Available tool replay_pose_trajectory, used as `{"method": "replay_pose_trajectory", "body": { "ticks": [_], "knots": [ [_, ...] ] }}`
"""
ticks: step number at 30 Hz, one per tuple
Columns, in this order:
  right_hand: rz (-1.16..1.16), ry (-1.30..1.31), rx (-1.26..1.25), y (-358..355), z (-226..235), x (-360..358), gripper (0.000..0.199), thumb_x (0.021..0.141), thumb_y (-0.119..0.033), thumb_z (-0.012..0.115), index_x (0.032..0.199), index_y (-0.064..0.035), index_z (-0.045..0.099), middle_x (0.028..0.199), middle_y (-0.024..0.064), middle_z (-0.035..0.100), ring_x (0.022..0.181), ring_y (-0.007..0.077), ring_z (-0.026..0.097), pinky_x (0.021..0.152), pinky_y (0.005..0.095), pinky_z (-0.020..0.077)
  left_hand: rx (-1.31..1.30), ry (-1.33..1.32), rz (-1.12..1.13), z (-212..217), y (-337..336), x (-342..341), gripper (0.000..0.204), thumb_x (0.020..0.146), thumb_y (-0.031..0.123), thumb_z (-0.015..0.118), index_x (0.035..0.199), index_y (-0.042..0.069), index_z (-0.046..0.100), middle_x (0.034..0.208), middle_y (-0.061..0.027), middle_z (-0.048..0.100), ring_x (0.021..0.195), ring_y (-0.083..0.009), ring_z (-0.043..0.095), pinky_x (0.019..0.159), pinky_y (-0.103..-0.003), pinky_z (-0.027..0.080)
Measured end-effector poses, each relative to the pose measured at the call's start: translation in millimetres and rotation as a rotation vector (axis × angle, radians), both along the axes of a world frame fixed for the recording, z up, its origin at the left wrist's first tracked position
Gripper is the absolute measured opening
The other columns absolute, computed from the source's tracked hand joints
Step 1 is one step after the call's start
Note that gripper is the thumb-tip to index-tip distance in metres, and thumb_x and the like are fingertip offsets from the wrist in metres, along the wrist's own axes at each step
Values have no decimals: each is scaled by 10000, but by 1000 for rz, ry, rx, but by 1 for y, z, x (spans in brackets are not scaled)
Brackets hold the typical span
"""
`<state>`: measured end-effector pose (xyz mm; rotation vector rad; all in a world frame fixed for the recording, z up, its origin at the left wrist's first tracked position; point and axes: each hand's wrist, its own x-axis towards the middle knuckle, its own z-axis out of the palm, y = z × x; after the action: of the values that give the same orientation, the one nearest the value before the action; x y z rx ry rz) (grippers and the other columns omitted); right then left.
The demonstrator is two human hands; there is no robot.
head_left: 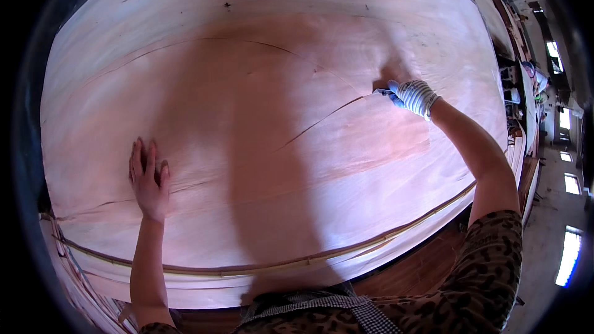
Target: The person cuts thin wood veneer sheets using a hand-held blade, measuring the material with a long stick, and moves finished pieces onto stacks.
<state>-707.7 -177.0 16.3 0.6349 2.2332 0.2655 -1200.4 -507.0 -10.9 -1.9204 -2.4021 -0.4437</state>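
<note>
A broad, pale pinkish sheet of wood veneer (371,192) spreads out in front of me. My left hand (148,187), bare, rests on it at the left with fingers stretched out. Over at the right, my right hand (414,97) wears a striped white and grey-blue glove. Its fingers are closed on a small flat-bladed tool (381,91), whose handle is mostly hidden in the grip. The blade's tip touches or nearly touches the veneer at the upper right end of a dark, curved split (325,117). A second long, thin line arcs across the sheet farther away.
Along the near edge of the sheet lies a thin bamboo-like strip (247,269). Loose veneer edges (93,297) stick out at the lower left. Beyond the right edge are more stacked boards (516,142), a floor (544,210) and bright windows (568,256). My shadow falls across the middle.
</note>
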Motion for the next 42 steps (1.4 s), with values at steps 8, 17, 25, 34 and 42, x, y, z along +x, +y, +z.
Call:
{"method": "replay_pose_trajectory", "body": {
  "ticks": [8,17,25,34,42],
  "knots": [
    [-34,1040,224,38,10,-69,175,792,-216,539,934,-112,531,877,127,559,741,312,557,602,411,455,-11,-51,56,5,0,9,471,785,211,529,1241,121,451,1339,-126,323,1227,-283,318,992,-414,245],
    [-295,904,-52,87,34,-222,324,749,-104,545,1071,-137,554,938,150,587,881,299,565,743,378,441,34,-13,82,0,0,1,458,783,240,533,1228,159,469,1325,-111,347,1225,-275,321,990,-427,256],
    [-443,792,42,28,33,-130,242,765,-81,518,1000,-115,563,839,157,612,761,331,588,650,409,470,85,-63,72,-1,-5,2,438,785,243,532,1212,161,481,1315,-109,357,1220,-280,324,995,-423,252],
    [-447,1463,209,-280,82,-23,229,752,56,473,961,-29,513,840,157,594,722,299,596,623,356,489,109,-92,56,-6,-10,-4,407,799,285,533,1183,153,506,1296,-98,368,1191,-278,351,971,-436,279],
    [-988,1049,193,-368,82,133,259,750,11,451,992,-30,532,914,177,594,847,311,579,742,366,470,-228,-270,-29,6,27,-13,395,835,318,509,1183,129,506,1249,-143,402,1153,-298,383,947,-369,336]
  ]
}}
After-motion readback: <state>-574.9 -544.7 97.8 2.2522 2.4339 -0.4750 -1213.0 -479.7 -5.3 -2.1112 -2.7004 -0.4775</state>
